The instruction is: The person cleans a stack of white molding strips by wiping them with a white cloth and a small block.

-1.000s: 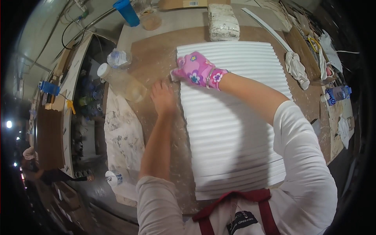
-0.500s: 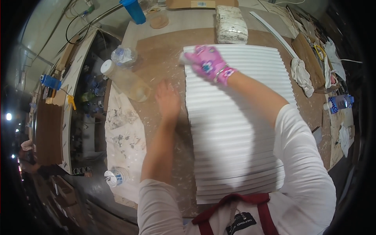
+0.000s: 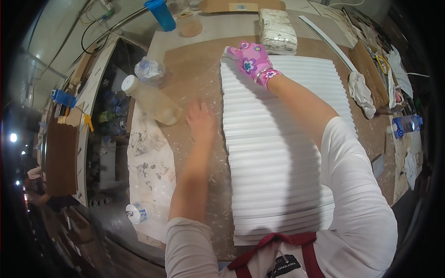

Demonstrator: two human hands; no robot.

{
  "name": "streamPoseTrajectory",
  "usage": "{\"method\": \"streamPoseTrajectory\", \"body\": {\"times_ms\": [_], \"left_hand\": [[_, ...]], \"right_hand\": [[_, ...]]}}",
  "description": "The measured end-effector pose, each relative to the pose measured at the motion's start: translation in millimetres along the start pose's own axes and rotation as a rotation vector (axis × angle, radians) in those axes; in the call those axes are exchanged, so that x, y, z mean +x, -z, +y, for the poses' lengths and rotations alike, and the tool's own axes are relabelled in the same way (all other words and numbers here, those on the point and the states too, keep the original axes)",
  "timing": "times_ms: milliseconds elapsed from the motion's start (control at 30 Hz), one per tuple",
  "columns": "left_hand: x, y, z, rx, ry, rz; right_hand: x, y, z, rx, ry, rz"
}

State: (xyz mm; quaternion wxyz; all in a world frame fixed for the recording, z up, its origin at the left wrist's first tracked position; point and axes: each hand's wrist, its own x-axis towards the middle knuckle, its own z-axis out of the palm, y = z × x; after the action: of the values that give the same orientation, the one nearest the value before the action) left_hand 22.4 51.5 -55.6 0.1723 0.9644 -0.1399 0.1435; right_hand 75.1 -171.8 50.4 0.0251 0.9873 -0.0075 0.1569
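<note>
My right hand (image 3: pixel 252 60), in a pink flowered glove, is at the far left corner of a row of white slats (image 3: pixel 273 116) laid side by side. Its fingers are closed round a small whitish piece (image 3: pixel 227 52), mostly hidden by the glove; I cannot tell if it is cloth or a pad. My bare left hand (image 3: pixel 201 121) rests open on the brown board (image 3: pixel 194 74), left of the slats, fingers spread. A large cloudy plastic bottle (image 3: pixel 155 104) with a white cap lies just left of it.
Behind the slats sits a paint-stained white block (image 3: pixel 277 32). A blue cup (image 3: pixel 160 16) stands far left, a clear bottle (image 3: pixel 149 70) nearer. At the right lie a crumpled cloth (image 3: pixel 361 95), a long white strip (image 3: pixel 324 41) and a small bottle (image 3: pixel 407 125). A white tub (image 3: pixel 138 212) stands front left.
My right hand has moved slightly away from me and to the right, up to the far edge of the slats. The left hand stays on the board. The whole view has shifted a little.
</note>
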Motion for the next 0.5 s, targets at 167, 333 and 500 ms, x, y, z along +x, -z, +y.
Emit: {"method": "streamPoseTrajectory", "body": {"times_ms": [167,333,500], "left_hand": [[-1,0,1,0.021,-0.001,0.009],[0,-3,0,0.022,0.018,0.015],[0,-2,1,0.029,0.012,0.016]], "right_hand": [[13,-14,12,-0.008,0.057,-0.04],[17,-17,15,0.052,0.103,0.01],[5,-14,-7,0.079,0.02,0.151]]}}
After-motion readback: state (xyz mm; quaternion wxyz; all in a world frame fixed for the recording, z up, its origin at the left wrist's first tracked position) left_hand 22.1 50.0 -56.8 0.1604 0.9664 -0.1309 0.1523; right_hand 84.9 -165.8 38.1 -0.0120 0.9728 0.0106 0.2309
